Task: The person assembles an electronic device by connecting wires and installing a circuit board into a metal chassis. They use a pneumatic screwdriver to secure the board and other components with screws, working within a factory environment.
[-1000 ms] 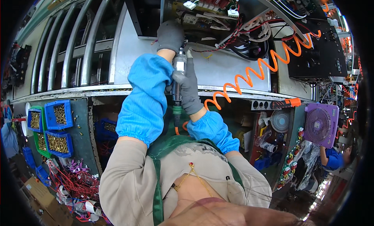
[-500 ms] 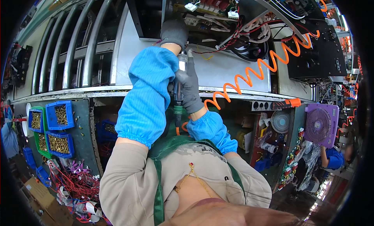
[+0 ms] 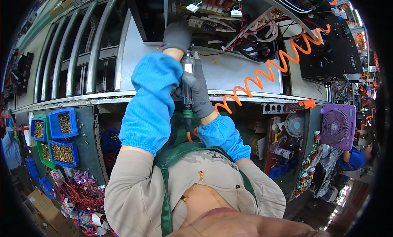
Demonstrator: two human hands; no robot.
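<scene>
My right hand [image 3: 198,92], in a grey glove, is closed round an in-line air screwdriver [image 3: 188,83] with a shiny metal front. The driver points away from me, towards the lower front edge of an open metal chassis [image 3: 258,11]. Also gloved in grey, my left hand [image 3: 178,35] reaches in at that edge, just beyond the driver's tip. Its fingers are hidden, so what they hold or touch does not show. Circuit boards [image 3: 215,4], white connectors and bundled wires [image 3: 245,30] fill the chassis beside it.
An orange coiled hose [image 3: 254,82] stretches across the bench front on the right. Blue bins of brass screws [image 3: 63,153] stand at left, above red wire harnesses [image 3: 84,192]. Metal rollers [image 3: 98,49] lie far left. A purple fan [image 3: 337,126] and a co-worker's blue sleeve [image 3: 355,159] are at right.
The chassis, both hands and the screwdriver's front appear slightly further left in view. My right hand keeps its hold on the driver. The co-worker's arm at right has shifted.
</scene>
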